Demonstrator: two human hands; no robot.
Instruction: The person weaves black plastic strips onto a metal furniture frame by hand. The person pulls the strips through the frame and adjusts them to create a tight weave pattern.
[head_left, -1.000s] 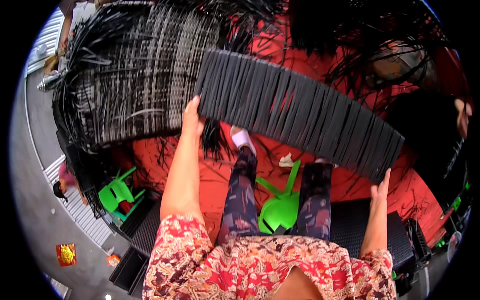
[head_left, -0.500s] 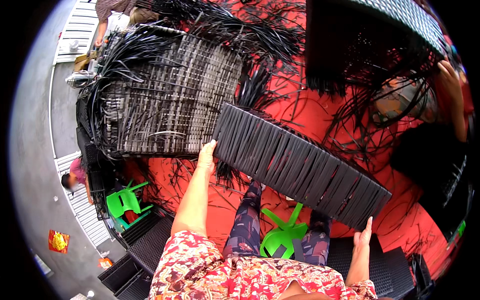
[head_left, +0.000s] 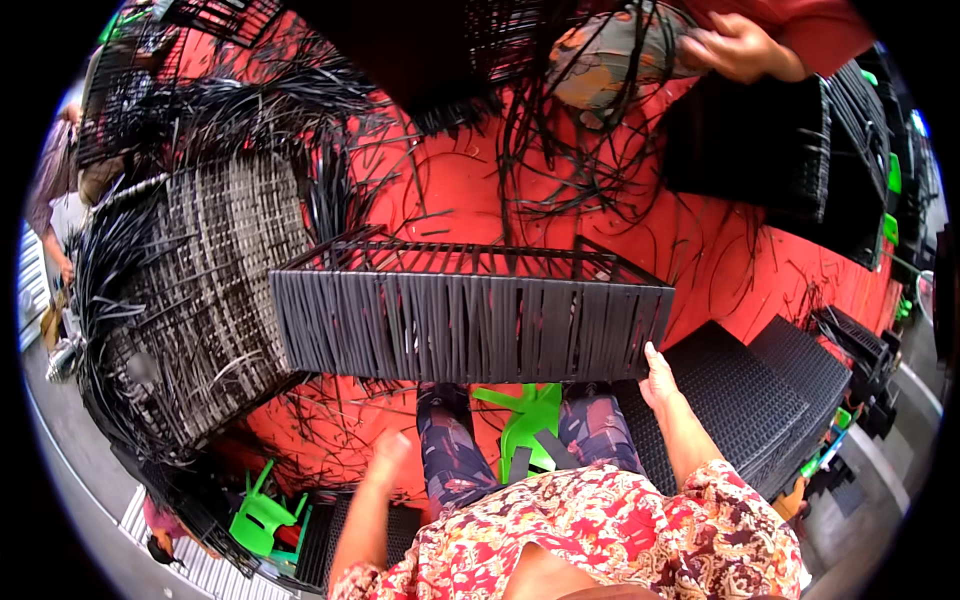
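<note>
A long black box-shaped frame (head_left: 470,325), its near side wrapped in flat black strips, is in front of my legs, nearly level. Thin bars and open gaps show on its upper side. My right hand (head_left: 657,376) grips the frame's lower right corner, thumb against the near face and the other fingers mostly hidden. My left hand (head_left: 390,452) is below the frame's left part and apart from it; motion smears its fingers. Between my knees stands a green plastic stool (head_left: 530,425).
A grey-black woven panel (head_left: 215,270) with loose strips leans at left. Stacked black woven pieces (head_left: 715,405) stand at right. Loose strips litter the red floor covering (head_left: 440,185). Across from me a co-worker's hand (head_left: 735,48) is beside dark strips. A green chair (head_left: 262,515) is at lower left.
My left hand has come off the frame's left end and dropped toward me. The frame has swung from slanted to nearly level, still in my right hand. The head view has turned rightward.
</note>
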